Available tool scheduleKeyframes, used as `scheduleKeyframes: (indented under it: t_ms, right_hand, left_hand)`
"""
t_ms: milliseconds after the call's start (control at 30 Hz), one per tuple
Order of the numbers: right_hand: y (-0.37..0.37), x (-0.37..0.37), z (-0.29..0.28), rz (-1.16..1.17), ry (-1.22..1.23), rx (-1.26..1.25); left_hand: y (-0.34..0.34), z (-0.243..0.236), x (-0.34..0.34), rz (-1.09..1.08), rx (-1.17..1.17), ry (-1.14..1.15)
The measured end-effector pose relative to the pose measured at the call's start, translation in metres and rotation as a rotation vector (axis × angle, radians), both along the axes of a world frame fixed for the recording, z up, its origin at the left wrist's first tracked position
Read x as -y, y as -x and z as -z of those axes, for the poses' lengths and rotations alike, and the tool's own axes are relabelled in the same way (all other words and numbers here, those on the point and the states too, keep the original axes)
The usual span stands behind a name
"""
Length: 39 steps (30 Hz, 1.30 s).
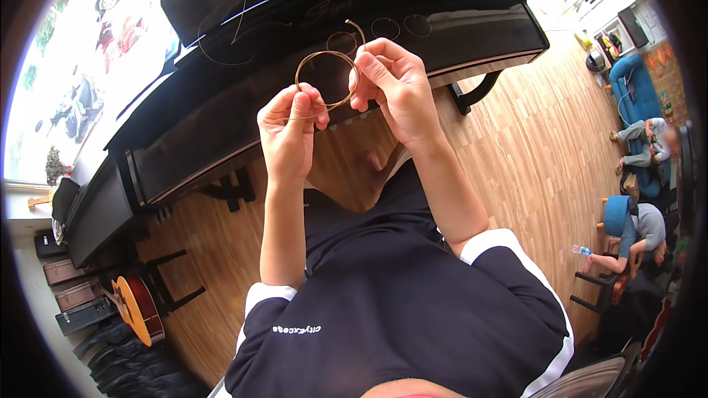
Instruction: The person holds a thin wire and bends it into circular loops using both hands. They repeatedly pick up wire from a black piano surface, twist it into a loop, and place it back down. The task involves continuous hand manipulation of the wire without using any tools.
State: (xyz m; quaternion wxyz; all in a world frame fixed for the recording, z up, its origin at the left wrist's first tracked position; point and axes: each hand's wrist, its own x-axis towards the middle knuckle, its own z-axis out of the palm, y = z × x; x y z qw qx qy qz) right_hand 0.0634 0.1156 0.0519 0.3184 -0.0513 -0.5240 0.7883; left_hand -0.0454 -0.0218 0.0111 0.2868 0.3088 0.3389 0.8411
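Observation:
A thin bronze-coloured wire string, wound into a small coil (310, 63), is held up in front of a closed black piano (221, 118). My left hand (289, 129) pinches the coil's lower left side between thumb and fingers. My right hand (391, 85) pinches its right side, and a loose end of the string curls up over my right fingers. Both forearms rise from my dark top with white-trimmed sleeves.
More loose strings (221, 44) and small coils (402, 26) lie on the piano's lid. A guitar (136, 308) and cases stand at the lower left on the wooden floor (531, 155). Two people sit at the far right near a blue sofa (638, 96).

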Motion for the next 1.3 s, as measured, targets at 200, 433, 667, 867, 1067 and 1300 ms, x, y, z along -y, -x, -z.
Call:
scheduleKeyframes:
  t_ms: [200, 433, 667, 867, 1067, 1300]
  right_hand:
    - [-0.004, 0.001, -0.001, -0.064, -0.059, 0.166]
    - [-0.012, -0.014, -0.003, -0.289, -0.250, 0.266]
    - [-0.020, -0.009, -0.007, -0.177, -0.243, 0.244]
    - [-0.021, -0.009, 0.000, -0.072, -0.190, 0.193]
    - [-0.022, -0.013, 0.006, -0.101, -0.276, 0.318]
    - [-0.016, -0.015, 0.023, -0.048, -0.107, 0.217]
  left_hand:
    - [0.002, -0.008, 0.002, -0.112, -0.189, 0.045]
    - [0.000, -0.015, 0.005, -0.184, -0.304, 0.245]
    - [-0.010, -0.017, 0.002, -0.319, -0.389, 0.438]
    - [-0.012, -0.020, 0.002, -0.347, -0.354, 0.451]
    - [-0.008, -0.017, 0.003, -0.254, -0.464, 0.498]
    - [-0.001, -0.006, 0.008, -0.009, -0.211, 0.377]
